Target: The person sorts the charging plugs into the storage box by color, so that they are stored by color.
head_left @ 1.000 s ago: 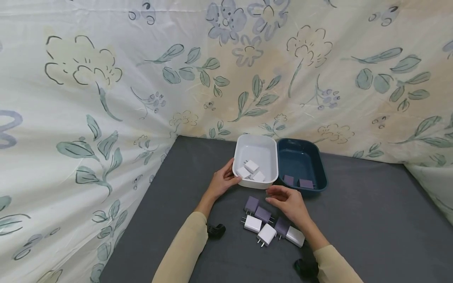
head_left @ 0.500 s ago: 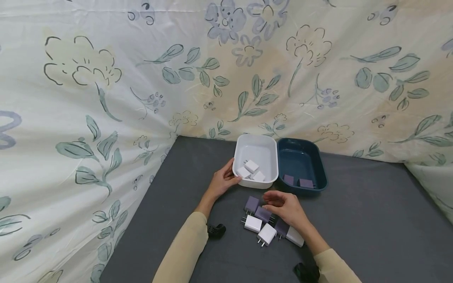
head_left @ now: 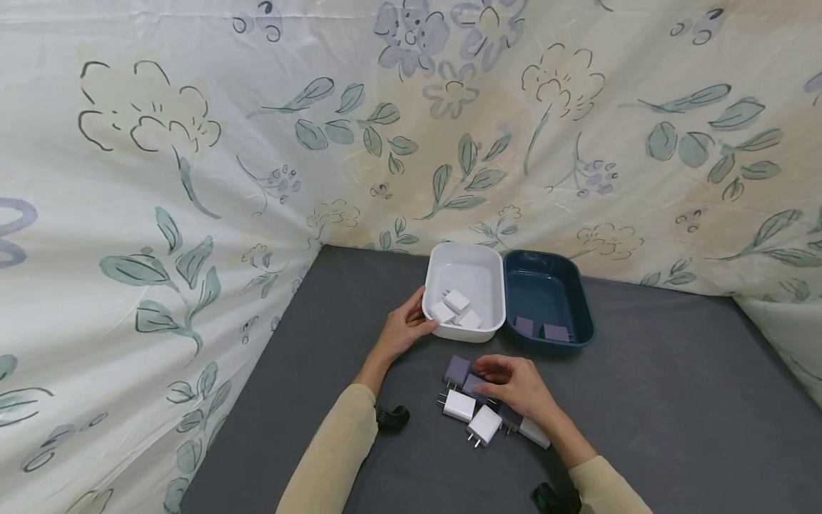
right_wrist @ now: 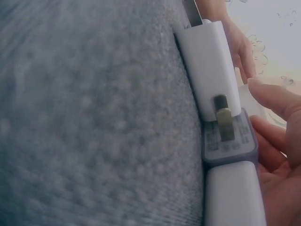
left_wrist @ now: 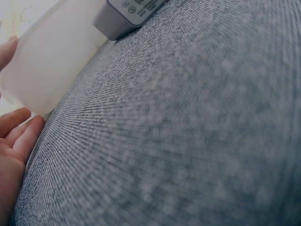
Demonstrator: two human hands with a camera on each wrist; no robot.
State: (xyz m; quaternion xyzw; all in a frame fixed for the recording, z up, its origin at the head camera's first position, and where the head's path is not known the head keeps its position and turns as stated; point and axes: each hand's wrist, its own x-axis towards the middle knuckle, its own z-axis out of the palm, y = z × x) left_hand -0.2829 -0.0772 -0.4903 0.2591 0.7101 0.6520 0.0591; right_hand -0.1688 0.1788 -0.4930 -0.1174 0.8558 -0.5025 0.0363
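Note:
My left hand (head_left: 399, 334) holds the front left corner of a white tub (head_left: 465, 273), thumb at the front and fingers along the side. Several white wall chargers (head_left: 457, 301) lie in it. Over a loose cluster on the table, my right hand (head_left: 519, 387) hovers with thumb and fingers apart, the thumb tip at a purple wall charger (head_left: 472, 385). Another purple charger (head_left: 458, 370) lies just behind, and white chargers (head_left: 484, 426) lie in front. The hand partly covers a third purple charger and a white one. In the right wrist view, a white charger (right_wrist: 209, 70) stands before the fingers.
Against the white tub stands a dark blue tub (head_left: 546, 285) with two purple chargers (head_left: 555, 333) inside. A grey cloth (head_left: 668, 400) covers the table. Floral fabric (head_left: 359, 143) hangs behind and to the left. Black wrist devices (head_left: 392, 420) sit at both forearms.
My right hand has moved from the front of the tubs down toward me, over the middle purple charger. The left hand and both tubs have stayed in place.

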